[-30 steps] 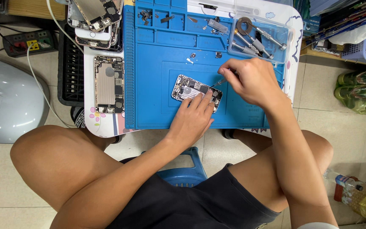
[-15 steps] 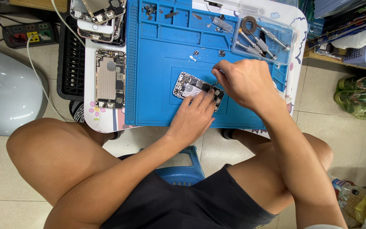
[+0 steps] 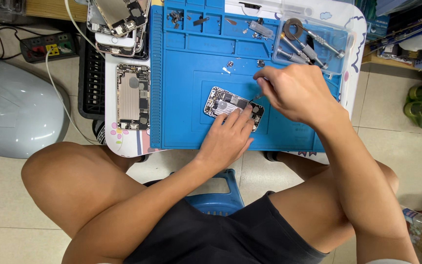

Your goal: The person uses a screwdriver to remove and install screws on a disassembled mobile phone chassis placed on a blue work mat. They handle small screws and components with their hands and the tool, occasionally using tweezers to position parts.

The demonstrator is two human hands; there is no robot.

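Observation:
An opened phone (image 3: 223, 103) with its insides showing lies on a blue repair mat (image 3: 186, 107). My left hand (image 3: 229, 138) presses down on the phone's near end with flat fingers and holds it still. My right hand (image 3: 295, 91) hovers over the phone's right end, its fingers pinched on a thin tool (image 3: 258, 97) whose tip points down at the phone. Small screws and metal bits (image 3: 230, 65) lie on the mat beyond the phone.
A clear tray (image 3: 338, 46) with screwdrivers sits at the mat's far right. Another opened phone body (image 3: 133, 97) lies left of the mat, with more phone parts (image 3: 120, 22) stacked behind. A grey rounded object (image 3: 18, 115) and a power strip (image 3: 50, 48) are on the floor left.
My right hand has lifted slightly from the phone's right end and moved a little away. The left hand stays pressed on the phone. The camera view has shifted slightly.

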